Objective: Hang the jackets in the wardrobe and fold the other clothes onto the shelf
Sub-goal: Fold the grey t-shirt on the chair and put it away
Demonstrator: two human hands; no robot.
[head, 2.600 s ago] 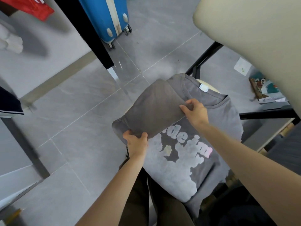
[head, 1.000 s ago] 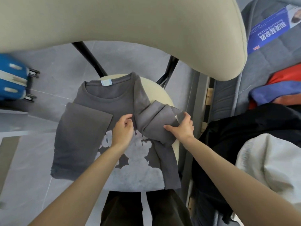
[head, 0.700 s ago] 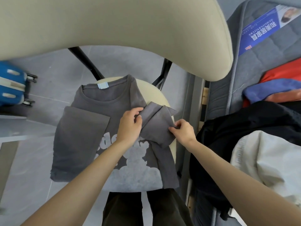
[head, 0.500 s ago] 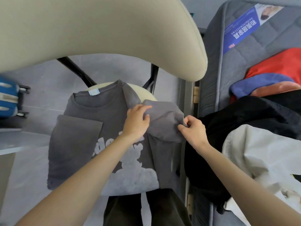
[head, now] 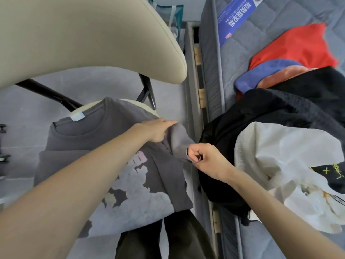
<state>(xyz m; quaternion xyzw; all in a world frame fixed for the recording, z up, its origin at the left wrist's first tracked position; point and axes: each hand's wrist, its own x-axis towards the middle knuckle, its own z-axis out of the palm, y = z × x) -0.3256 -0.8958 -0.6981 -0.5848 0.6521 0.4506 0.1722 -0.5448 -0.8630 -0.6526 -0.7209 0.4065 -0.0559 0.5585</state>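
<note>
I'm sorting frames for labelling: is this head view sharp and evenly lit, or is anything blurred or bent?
Head view: soft, even light, no glare; the grey top, left hand and right hand are sharp; the white garment smears toward lower right; the wide lens bows the chair back and mattress edge.

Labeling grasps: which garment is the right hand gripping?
The grey T-shirt on the chair: the right hand pinches its sleeve. The black garment, white garment and red garment lie on the mattress.
</note>
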